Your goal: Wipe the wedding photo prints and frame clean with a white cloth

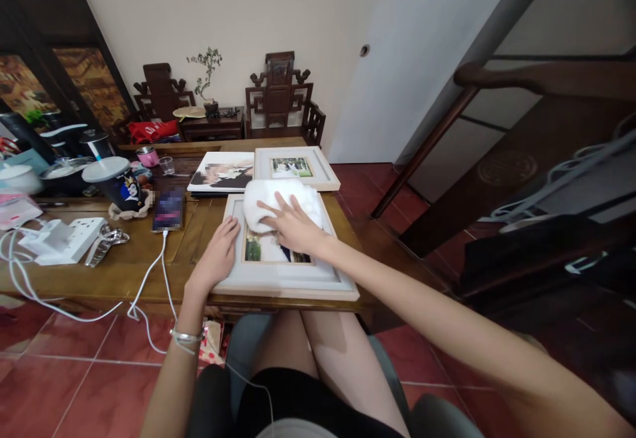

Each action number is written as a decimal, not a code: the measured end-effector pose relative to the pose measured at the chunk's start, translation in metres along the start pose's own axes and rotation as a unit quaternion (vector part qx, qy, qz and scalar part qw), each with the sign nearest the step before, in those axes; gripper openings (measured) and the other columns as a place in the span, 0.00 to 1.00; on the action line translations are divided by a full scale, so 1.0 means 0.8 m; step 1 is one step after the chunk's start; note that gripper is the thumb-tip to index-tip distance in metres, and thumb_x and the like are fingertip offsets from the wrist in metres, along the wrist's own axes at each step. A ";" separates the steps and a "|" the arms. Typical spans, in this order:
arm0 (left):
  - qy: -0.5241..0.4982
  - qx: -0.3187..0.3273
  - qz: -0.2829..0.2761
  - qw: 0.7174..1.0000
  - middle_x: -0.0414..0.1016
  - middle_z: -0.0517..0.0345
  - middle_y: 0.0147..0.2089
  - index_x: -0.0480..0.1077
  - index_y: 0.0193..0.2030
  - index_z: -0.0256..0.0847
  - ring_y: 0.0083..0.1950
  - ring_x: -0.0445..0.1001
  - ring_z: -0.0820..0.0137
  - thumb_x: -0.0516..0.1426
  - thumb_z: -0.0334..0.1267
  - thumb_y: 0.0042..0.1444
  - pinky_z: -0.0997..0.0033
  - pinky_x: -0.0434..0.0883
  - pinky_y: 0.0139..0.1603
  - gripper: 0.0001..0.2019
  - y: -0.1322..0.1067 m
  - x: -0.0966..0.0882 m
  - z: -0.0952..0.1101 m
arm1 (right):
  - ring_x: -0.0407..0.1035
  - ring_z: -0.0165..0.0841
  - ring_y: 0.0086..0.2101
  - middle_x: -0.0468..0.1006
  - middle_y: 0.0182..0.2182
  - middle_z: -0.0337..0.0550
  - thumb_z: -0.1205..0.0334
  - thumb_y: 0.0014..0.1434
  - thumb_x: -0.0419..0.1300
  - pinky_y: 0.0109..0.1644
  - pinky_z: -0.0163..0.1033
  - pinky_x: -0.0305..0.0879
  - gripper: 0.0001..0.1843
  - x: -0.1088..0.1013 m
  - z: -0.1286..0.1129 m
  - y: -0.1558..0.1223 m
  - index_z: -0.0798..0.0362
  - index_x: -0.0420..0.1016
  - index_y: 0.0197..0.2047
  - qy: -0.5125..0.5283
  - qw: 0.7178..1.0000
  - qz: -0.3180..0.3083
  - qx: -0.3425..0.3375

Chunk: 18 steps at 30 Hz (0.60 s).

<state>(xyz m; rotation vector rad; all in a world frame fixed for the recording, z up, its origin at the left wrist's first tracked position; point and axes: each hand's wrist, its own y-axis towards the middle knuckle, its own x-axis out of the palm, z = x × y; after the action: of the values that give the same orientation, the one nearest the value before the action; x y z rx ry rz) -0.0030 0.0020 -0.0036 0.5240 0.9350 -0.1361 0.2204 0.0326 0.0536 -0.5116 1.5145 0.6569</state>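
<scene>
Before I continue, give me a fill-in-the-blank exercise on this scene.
1. The cloth beneath the right hand is ____ in color.
2. The left hand touches the ____ edge of the nearer picture frame.
3. The small cup beside the clear glass is ____ in color.
Missing words: white; left; pink.

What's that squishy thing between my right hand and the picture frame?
A bunched white cloth lies there, under the right hand and on the picture frame, as the head view shows.

Left hand (218, 252) palm down (fingers close together), left forearm (171, 372) angled forward, right hand (297, 224) palm down, fingers spread, right arm (422, 305) outstretched.
</scene>
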 end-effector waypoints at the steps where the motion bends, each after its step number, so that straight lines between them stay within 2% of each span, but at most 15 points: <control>1: -0.003 -0.010 0.007 1.000 0.61 0.41 0.68 0.62 0.65 0.34 0.72 0.55 0.60 0.44 0.35 0.65 0.50 0.54 0.71 0.23 0.001 -0.001 0.003 | 0.36 0.60 0.68 0.48 0.71 0.47 0.79 0.53 0.53 0.65 0.71 0.41 0.34 0.000 0.000 0.012 0.55 0.66 0.63 -0.008 1.000 0.007 0.001; 4: -0.022 -0.039 0.033 0.998 0.58 0.40 0.70 0.58 0.67 0.32 0.71 0.56 0.61 0.43 0.40 0.67 0.55 0.53 0.72 0.25 0.003 -0.005 0.014 | 0.38 0.61 0.67 0.49 0.71 0.49 0.78 0.55 0.53 0.62 0.74 0.45 0.34 -0.001 -0.012 0.038 0.54 0.64 0.65 -0.014 0.999 -0.022 0.019; 7: -0.047 -0.054 0.044 0.996 0.54 0.42 0.72 0.54 0.69 0.32 0.73 0.53 0.62 0.42 0.44 0.68 0.56 0.50 0.73 0.27 0.004 -0.009 0.023 | 0.45 0.61 0.65 0.54 0.69 0.50 0.78 0.56 0.51 0.59 0.73 0.54 0.32 -0.007 -0.032 0.038 0.54 0.66 0.64 -0.007 0.998 -0.065 0.007; 10: -0.069 -0.081 0.037 0.994 0.53 0.44 0.72 0.54 0.69 0.34 0.73 0.50 0.62 0.40 0.48 0.69 0.55 0.47 0.73 0.28 0.004 -0.010 0.027 | 0.52 0.59 0.63 0.57 0.68 0.49 0.78 0.56 0.50 0.57 0.66 0.61 0.31 -0.020 -0.053 0.011 0.54 0.69 0.61 -0.006 0.995 -0.089 -0.052; 13: -0.074 -0.088 0.030 0.993 0.53 0.45 0.72 0.57 0.68 0.35 0.74 0.49 0.63 0.39 0.49 0.69 0.55 0.46 0.73 0.28 0.004 -0.009 0.026 | 0.54 0.58 0.62 0.58 0.68 0.48 0.76 0.55 0.52 0.57 0.63 0.62 0.29 -0.035 -0.073 -0.032 0.54 0.72 0.59 -0.002 0.986 -0.132 -0.100; 15: -0.062 -0.089 0.023 0.994 0.55 0.43 0.71 0.59 0.67 0.33 0.74 0.49 0.62 0.39 0.48 0.69 0.55 0.46 0.73 0.28 0.004 -0.007 0.022 | 0.55 0.58 0.61 0.59 0.67 0.49 0.77 0.54 0.52 0.57 0.62 0.63 0.27 -0.043 -0.080 -0.061 0.55 0.73 0.57 0.009 0.984 -0.146 -0.100; 18: -0.025 -0.079 0.007 0.996 0.55 0.39 0.71 0.62 0.64 0.30 0.74 0.48 0.60 0.42 0.46 0.68 0.54 0.46 0.73 0.26 0.004 -0.004 0.016 | 0.59 0.54 0.60 0.64 0.65 0.50 0.79 0.54 0.51 0.56 0.58 0.65 0.27 -0.047 -0.077 -0.097 0.56 0.75 0.54 0.024 0.989 -0.125 -0.075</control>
<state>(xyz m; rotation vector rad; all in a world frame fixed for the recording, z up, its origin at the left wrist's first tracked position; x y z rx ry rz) 0.0057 -0.0020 0.0062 0.3781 0.8844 -0.0618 0.2295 -0.0684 0.0834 -0.8222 1.4217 0.5670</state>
